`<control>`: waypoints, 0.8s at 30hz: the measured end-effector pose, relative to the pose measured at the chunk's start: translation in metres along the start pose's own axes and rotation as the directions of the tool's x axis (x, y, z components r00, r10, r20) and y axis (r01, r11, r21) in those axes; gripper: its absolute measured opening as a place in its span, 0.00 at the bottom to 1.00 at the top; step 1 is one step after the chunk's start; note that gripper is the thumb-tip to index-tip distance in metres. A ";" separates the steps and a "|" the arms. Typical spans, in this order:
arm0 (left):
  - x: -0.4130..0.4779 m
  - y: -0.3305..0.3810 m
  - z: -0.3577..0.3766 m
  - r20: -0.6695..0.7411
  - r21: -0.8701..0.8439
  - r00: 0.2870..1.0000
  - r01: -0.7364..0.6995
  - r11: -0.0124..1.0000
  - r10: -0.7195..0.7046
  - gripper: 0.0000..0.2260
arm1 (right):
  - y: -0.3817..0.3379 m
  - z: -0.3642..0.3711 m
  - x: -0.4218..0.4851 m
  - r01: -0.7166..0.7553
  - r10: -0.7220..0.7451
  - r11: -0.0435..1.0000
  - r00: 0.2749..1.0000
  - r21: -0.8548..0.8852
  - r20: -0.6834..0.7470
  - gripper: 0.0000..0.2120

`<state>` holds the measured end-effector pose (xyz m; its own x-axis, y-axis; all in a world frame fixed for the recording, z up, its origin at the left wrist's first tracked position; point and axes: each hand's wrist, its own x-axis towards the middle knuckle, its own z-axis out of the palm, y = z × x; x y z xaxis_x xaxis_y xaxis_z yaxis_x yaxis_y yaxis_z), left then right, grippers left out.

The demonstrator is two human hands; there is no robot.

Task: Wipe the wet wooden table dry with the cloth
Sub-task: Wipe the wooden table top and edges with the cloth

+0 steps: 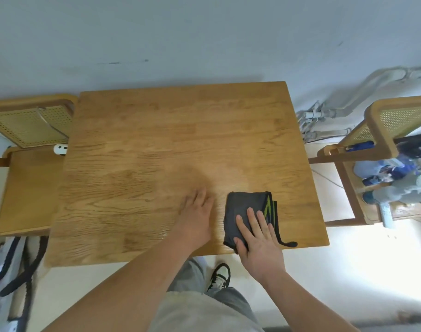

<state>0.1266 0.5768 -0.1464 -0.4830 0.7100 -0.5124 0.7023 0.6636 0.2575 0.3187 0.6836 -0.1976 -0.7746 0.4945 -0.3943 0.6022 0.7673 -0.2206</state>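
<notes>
A cane-backed chair (29,125) stands left of the wooden worktop (156,130), where the left hand (196,216) lies flat, fingers straight, holding nothing. Just beside it, a folded dark cloth (243,207) sits near the front right edge, pressed down by the flat, straight-fingered right hand (257,238).

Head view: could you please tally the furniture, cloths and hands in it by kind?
Wooden table: 1
Chairs: 2, left chair and right chair
Cloth: 1
Hands: 2, left hand and right hand
Total: 6
</notes>
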 end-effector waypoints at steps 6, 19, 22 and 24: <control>-0.016 -0.032 -0.005 0.055 0.046 0.998 0.035 0.998 -0.038 0.34 | -0.018 0.010 -0.014 -0.115 0.115 0.993 0.993 0.038 0.018 0.33; -0.022 -0.187 -0.042 0.078 0.093 0.997 -0.035 0.995 0.028 0.33 | -0.245 0.054 0.025 -0.126 0.129 0.988 0.991 0.087 -0.021 0.30; -0.015 -0.211 -0.043 0.084 0.091 0.993 -0.091 0.992 0.083 0.31 | -0.254 0.056 0.027 0.002 -0.004 0.999 0.999 0.046 0.039 0.30; -0.014 -0.222 -0.043 0.098 0.087 0.990 -0.112 0.990 0.103 0.30 | -0.227 0.048 0.023 0.076 -0.077 0.997 0.995 0.015 0.056 0.29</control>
<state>-0.0449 0.4296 -0.1608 -0.3542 0.7482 -0.5611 0.7945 0.5572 0.2414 0.1734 0.5016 -0.1995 -0.8065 0.4103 -0.4256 0.5442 0.7966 -0.2632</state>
